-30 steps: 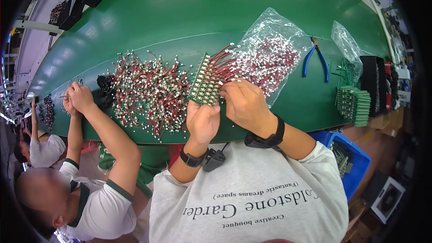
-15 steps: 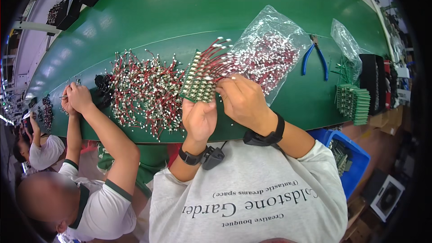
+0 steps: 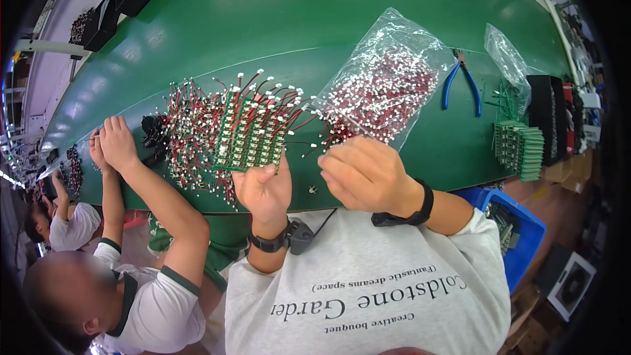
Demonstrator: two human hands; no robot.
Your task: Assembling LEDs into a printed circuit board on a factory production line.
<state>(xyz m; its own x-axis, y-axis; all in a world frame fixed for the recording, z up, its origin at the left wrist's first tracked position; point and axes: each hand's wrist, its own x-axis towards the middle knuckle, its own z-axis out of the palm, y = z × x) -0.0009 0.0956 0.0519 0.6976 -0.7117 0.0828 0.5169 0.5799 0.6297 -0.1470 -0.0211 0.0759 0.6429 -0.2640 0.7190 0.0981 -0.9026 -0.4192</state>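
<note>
My left hand (image 3: pixel 265 194) grips the near edge of a green circuit board panel (image 3: pixel 248 143), thumb on its face. Rows of small metal parts cover the panel, and red wires (image 3: pixel 279 95) with white connectors fan out from its far side. To the right, my right hand (image 3: pixel 369 174) is closed, its fingertips pressed together; what they hold, if anything, is hidden. It is just in front of a clear plastic bag (image 3: pixel 388 29) full of red wires with white connectors (image 3: pixel 384 89). A small loose part (image 3: pixel 313 190) lies on the table between my hands.
Left of the panel spreads a pile of wired boards (image 3: pixel 190 135), beside black parts (image 3: pixel 154 133). Blue-handled pliers (image 3: pixel 452 82) lie right of the bag. Farther right are stacked green panels (image 3: pixel 519 148) and a blue bin (image 3: pixel 526 243). A co-worker's hands (image 3: pixel 115 141) work at left.
My left hand has carried the panel leftward, over the edge of the pile. My right hand has come away from the panel and sits lower and farther right. The loose part now shows between them.
</note>
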